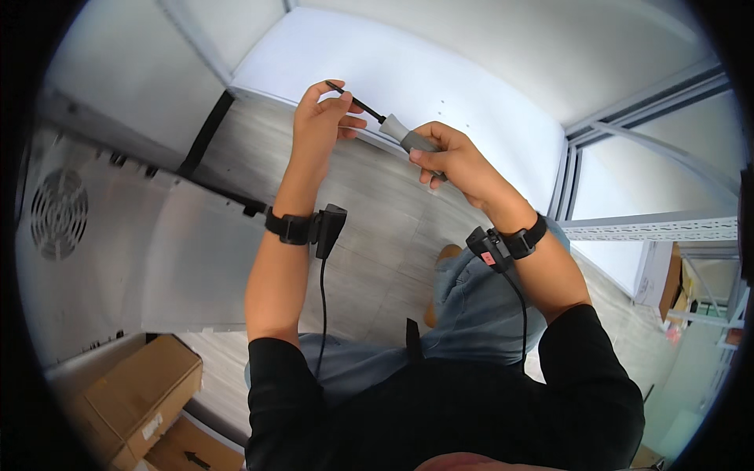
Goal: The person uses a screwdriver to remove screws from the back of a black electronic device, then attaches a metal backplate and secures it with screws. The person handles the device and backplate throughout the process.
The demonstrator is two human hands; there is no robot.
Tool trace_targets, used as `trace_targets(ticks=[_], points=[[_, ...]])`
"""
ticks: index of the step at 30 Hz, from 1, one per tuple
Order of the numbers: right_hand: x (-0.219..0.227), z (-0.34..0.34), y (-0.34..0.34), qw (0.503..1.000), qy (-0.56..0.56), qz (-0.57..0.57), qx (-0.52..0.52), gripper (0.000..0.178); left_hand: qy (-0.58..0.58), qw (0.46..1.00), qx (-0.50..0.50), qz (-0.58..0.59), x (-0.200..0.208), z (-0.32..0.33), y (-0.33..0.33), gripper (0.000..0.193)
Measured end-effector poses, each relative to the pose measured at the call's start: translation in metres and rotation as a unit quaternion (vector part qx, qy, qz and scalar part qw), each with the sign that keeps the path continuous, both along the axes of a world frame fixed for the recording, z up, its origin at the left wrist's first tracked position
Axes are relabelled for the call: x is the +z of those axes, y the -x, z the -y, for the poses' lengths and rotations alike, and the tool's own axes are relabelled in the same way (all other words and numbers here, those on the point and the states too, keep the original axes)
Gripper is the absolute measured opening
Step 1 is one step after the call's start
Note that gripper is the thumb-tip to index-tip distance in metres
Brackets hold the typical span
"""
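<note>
A screwdriver (pixel 397 129) with a grey handle and a long black shaft is held up in front of me, slanting with its tip toward the upper left. My right hand (pixel 451 159) is closed around the grey handle. At the other end, the thumb and forefinger of my left hand (pixel 323 116) pinch the shaft near its tip, while the other fingers are loosely curled. Whether a small screw or bit sits at the tip is too small to make out.
A metal cabinet panel (pixel 188 251) with a round vent stands at my left. Cardboard boxes (pixel 141 385) lie behind it. Beyond my hands is a white panel (pixel 408 67). To the right runs a metal frame (pixel 644 228). Cabled black devices are strapped to both wrists.
</note>
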State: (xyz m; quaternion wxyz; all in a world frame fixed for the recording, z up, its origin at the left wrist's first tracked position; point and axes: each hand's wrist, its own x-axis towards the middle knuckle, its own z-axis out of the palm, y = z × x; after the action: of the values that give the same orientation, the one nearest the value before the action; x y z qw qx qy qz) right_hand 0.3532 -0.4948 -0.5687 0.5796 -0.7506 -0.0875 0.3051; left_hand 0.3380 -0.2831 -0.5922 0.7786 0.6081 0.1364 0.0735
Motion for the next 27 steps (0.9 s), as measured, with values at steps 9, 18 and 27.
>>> trace_targets(ticks=[9, 18, 27], points=[[-0.064, 0.068, -0.076, 0.982, 0.052, -0.126, -0.129, 0.027, -0.106, 0.987, -0.078, -0.093, -0.137, 0.102, -0.136, 0.03], [-0.062, 0.107, -0.128, 0.978, 0.17, -0.025, -0.122, 0.037, -0.426, 0.892, -0.077, -0.129, -0.219, 0.15, -0.228, 0.025], [-0.08, 0.124, -0.143, 0.971, 0.199, 0.03, -0.127, 0.034, -0.481, 0.869, -0.021, -0.115, -0.239, 0.154, -0.239, 0.014]])
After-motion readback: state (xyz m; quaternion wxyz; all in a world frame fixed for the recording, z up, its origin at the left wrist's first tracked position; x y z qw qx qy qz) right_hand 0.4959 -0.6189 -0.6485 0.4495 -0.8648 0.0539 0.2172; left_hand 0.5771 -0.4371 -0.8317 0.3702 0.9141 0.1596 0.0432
